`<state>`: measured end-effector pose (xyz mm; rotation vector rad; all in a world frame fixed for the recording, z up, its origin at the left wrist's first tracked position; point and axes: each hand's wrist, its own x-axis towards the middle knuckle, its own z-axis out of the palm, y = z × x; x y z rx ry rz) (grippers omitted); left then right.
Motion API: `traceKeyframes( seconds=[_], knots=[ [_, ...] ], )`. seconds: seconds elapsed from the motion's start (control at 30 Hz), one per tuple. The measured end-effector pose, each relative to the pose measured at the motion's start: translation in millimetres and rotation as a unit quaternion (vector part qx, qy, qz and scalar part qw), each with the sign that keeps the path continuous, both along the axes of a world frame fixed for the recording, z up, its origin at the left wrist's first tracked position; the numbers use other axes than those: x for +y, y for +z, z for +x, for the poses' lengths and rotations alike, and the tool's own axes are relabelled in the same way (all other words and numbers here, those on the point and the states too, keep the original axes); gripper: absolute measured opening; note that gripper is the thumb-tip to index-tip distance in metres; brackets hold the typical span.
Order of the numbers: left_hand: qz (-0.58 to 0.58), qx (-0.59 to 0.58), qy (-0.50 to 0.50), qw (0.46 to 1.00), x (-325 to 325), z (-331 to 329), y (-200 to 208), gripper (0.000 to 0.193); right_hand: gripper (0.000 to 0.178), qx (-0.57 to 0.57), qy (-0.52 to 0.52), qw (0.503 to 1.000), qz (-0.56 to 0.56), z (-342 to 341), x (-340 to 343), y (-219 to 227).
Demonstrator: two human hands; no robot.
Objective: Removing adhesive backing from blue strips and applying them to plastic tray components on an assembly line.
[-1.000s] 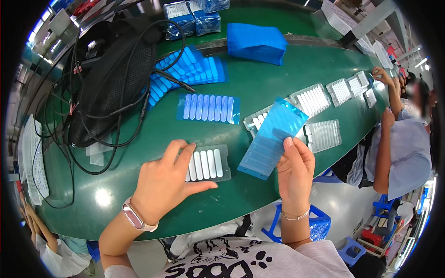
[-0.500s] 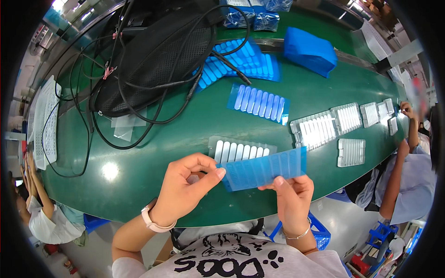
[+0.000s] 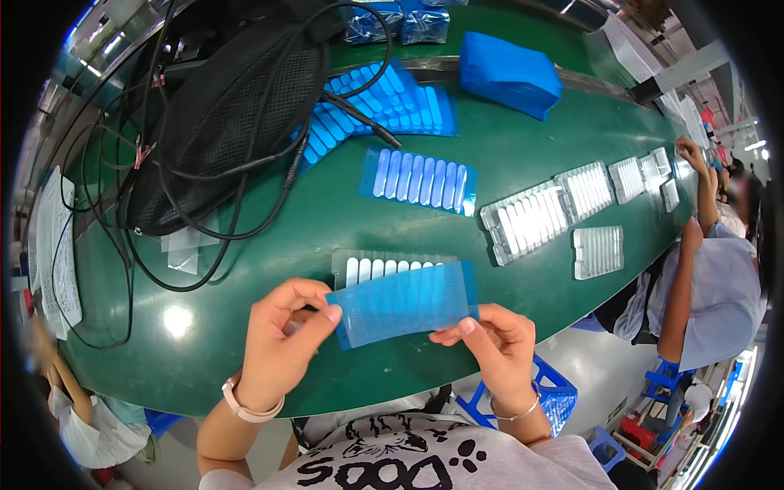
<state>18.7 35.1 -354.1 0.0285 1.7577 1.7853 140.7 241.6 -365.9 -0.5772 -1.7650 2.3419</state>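
Moved since the earlier frame: the right hand (image 3: 498,343) has gone from the lower edge of the blue film sheet (image 3: 404,310) out to its lower right corner, and the sheet sits squarer over the near tray (image 3: 392,255), my landmark below.

Largest first. Green table (image 3: 523,155) under everything. Black mesh bag (image 3: 237,122) beyond and left of the near tray. Row of clear trays (image 3: 523,224) to its right; strip-bearing film (image 3: 418,181) just beyond it. The sheet overlaps the tray's near side in view; contact I cannot tell. White strips (image 3: 377,269) show along the tray's far side.

Hands: left hand (image 3: 282,335) pinches the sheet's left end, thumb on top; right pinches its corner.

Handling, my judgement: very light, limp, smooth enough to slide, easily creased. I would hold opposite ends, by the margins, lightly taut.
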Motion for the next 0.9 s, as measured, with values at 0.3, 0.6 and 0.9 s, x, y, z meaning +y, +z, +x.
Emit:
traceKeyframes(
  seconds=[0.3, 0.6, 0.9],
  knots=[
    [0.057, -0.004, -0.186, 0.981, 2.7, -0.3, 18.9, 0.014, 0.035, 0.137, 0.147, 0.899, 0.389, -40.8, 17.8, 34.1],
    [0.149, -0.251, -0.113, 0.95, 8.6, -3.1, 37.6, 0.033, 0.036, 0.311, 0.154, 0.771, 0.534, -44.4, 3.2, 20.6],
    [0.054, 0.019, -0.147, 0.987, 10.8, 5.8, 18.8, 0.033, 0.017, 0.284, 0.098, 0.884, 0.358, -39.4, 3.2, 8.8]
  ],
)
